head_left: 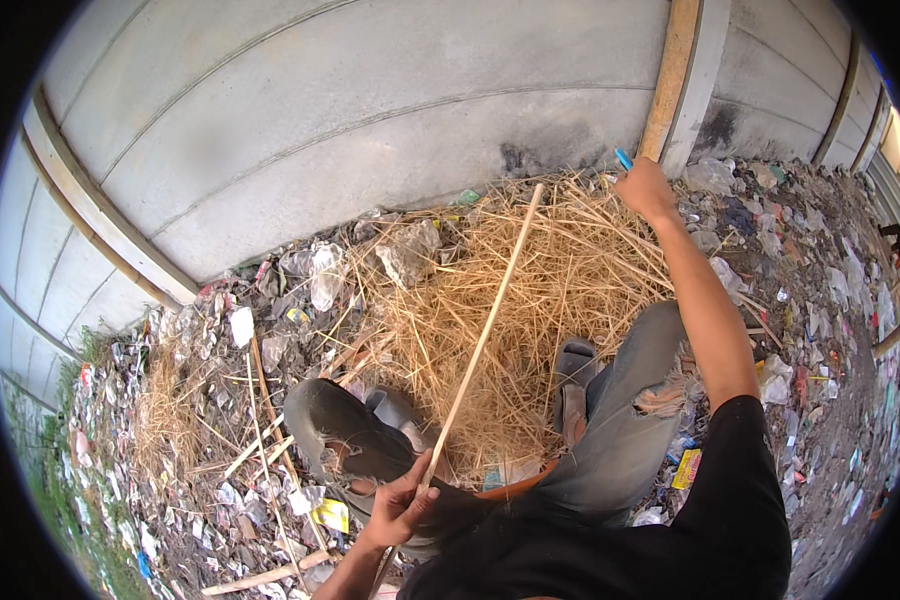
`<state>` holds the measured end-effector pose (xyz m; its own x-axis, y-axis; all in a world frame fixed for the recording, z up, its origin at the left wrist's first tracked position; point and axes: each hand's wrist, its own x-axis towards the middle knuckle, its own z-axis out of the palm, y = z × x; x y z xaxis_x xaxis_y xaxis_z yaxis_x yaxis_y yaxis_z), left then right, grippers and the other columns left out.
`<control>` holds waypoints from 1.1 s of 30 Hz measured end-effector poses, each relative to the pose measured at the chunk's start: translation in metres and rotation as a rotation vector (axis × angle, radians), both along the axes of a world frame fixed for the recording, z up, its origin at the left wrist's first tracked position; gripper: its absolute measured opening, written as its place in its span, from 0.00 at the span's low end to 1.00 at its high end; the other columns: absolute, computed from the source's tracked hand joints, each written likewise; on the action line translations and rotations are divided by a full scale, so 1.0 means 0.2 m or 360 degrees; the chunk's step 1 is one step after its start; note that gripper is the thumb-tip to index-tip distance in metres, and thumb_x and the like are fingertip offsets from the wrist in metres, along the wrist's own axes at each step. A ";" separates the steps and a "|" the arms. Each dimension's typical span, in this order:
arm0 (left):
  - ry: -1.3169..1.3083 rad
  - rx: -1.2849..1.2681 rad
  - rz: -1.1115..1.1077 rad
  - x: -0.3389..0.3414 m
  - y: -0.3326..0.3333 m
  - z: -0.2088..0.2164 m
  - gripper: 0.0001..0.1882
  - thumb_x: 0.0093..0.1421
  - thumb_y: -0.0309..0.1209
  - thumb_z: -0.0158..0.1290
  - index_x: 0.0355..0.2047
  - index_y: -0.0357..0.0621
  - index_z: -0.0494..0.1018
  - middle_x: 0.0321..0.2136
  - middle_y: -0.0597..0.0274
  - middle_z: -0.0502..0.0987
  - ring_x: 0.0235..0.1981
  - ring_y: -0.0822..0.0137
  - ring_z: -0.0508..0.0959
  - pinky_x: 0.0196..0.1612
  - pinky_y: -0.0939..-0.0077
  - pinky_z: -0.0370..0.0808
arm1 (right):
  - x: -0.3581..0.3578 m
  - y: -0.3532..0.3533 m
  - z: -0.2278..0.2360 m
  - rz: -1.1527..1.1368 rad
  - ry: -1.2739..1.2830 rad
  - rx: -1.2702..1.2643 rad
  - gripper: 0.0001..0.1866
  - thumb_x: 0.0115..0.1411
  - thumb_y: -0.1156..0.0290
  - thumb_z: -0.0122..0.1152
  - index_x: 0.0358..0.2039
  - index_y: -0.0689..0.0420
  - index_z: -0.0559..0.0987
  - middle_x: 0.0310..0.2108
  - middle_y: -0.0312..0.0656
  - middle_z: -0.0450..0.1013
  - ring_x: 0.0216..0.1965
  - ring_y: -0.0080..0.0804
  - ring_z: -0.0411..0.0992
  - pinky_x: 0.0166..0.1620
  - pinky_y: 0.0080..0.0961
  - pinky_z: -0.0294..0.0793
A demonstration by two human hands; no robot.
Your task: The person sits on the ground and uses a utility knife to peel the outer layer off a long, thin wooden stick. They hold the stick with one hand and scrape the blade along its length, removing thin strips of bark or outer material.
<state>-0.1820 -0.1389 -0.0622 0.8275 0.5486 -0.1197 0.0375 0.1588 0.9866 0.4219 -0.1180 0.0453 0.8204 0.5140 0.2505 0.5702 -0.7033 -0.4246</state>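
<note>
Here my left hand (402, 503) grips the low end of the long thin pale wooden stick (485, 330); it slants up toward my right hand (645, 187), closed on a small blue thing (623, 158).

left hand (402, 503) fisted, low | right hand (647, 188) closed, arm outstretched

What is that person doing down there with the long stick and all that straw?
A person crouches over a heap of dry straw beside a grey concrete wall. The left hand grips the near end of a long thin stick that slants up across the straw. The right hand reaches out to the straw's far edge, holding a small blue thing; what it is cannot be told. Litter lies all around on the ground.
</note>
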 end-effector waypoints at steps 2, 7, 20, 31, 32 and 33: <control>-0.0002 -0.0034 0.0061 0.01 0.04 0.02 0.33 0.71 0.25 0.52 0.72 0.35 0.53 0.29 0.78 0.68 0.25 0.86 0.61 0.29 0.90 0.58 | -0.04 0.03 0.01 0.0175 -0.0017 0.0066 0.15 0.59 0.65 0.64 0.33 0.68 0.81 0.24 0.55 0.78 0.25 0.48 0.78 0.31 0.42 0.75; -0.0147 0.0058 0.0162 0.19 0.11 0.10 0.33 0.72 0.26 0.50 0.72 0.35 0.52 0.27 0.77 0.69 0.23 0.86 0.61 0.26 0.88 0.57 | -0.40 0.12 0.10 0.0830 0.0240 0.0510 0.22 0.62 0.50 0.66 0.25 0.58 0.77 0.14 0.37 0.68 0.16 0.27 0.67 0.23 0.31 0.64; -0.0247 0.0030 0.0204 0.51 0.12 0.19 0.32 0.72 0.25 0.48 0.73 0.39 0.51 0.21 0.78 0.65 0.18 0.85 0.58 0.22 0.85 0.55 | -0.98 0.11 0.10 0.1583 0.0806 0.0368 0.28 0.65 0.44 0.63 0.19 0.55 0.76 0.11 0.27 0.58 0.15 0.19 0.57 0.20 0.29 0.54; -0.0150 0.0696 0.0422 0.82 0.32 0.35 0.29 0.70 0.25 0.51 0.69 0.29 0.58 0.38 0.68 0.75 0.33 0.85 0.67 0.38 0.88 0.66 | -1.05 0.02 0.10 0.1687 0.0326 0.0072 0.16 0.58 0.64 0.63 0.21 0.62 0.77 0.15 0.47 0.71 0.16 0.38 0.71 0.23 0.37 0.67; -0.0144 0.0834 0.0442 0.84 0.32 0.34 0.30 0.70 0.24 0.51 0.69 0.30 0.58 0.38 0.69 0.75 0.33 0.85 0.67 0.37 0.89 0.66 | -1.06 0.02 0.09 0.1655 0.0247 0.0023 0.15 0.58 0.65 0.62 0.20 0.63 0.77 0.15 0.50 0.72 0.17 0.42 0.73 0.24 0.39 0.69; -0.0136 0.0973 0.0461 0.85 0.32 0.33 0.30 0.69 0.24 0.51 0.69 0.31 0.58 0.38 0.70 0.75 0.32 0.85 0.66 0.37 0.89 0.65 | -1.07 0.02 0.07 0.1624 0.0167 -0.0025 0.15 0.58 0.66 0.61 0.19 0.63 0.77 0.16 0.52 0.73 0.18 0.45 0.75 0.24 0.41 0.72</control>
<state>-0.0129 -0.0742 0.0045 0.6298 0.6977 0.3415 -0.0045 -0.4363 0.8998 0.2082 -0.1135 0.0601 0.0077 0.9818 0.1896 0.8604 0.0901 -0.5015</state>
